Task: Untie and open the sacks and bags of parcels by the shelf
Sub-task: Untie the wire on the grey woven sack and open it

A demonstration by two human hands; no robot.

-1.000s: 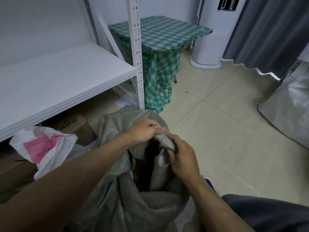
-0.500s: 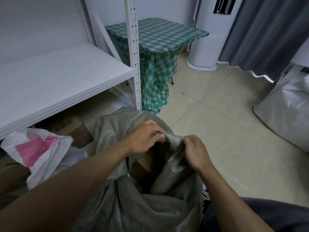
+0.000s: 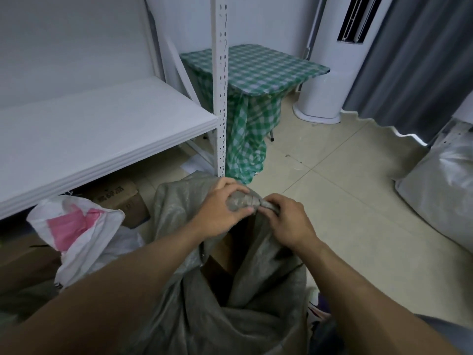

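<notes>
The grey-green woven sack (image 3: 230, 316) stands on the tiled floor (image 3: 332, 201) just in front of the person, at the foot of the shelf's perforated white upright (image 3: 220, 85). Its mouth gapes on the near side, and the brown edge of a cardboard parcel (image 3: 225, 254) shows inside. At the far side of the mouth the fabric is bunched into a roll. The left hand (image 3: 220, 211) has its fingers curled over that roll with the thumb underneath, and the right hand (image 3: 289, 221) pinches the roll's other end, so the two hands almost touch.

Just left of the sack lies a white bag with a pink patch (image 3: 76, 226), its top crumpled. Behind the bag, a printed cardboard box (image 3: 117, 198) sits under the white shelf board (image 3: 89, 129). Beyond the upright hangs a green checked tablecloth (image 3: 256, 73), with a white standing air conditioner (image 3: 330, 73) and a grey curtain (image 3: 422, 60) further right. A silvery-white sack (image 3: 440, 190) rests on the floor well apart, at the right edge.
</notes>
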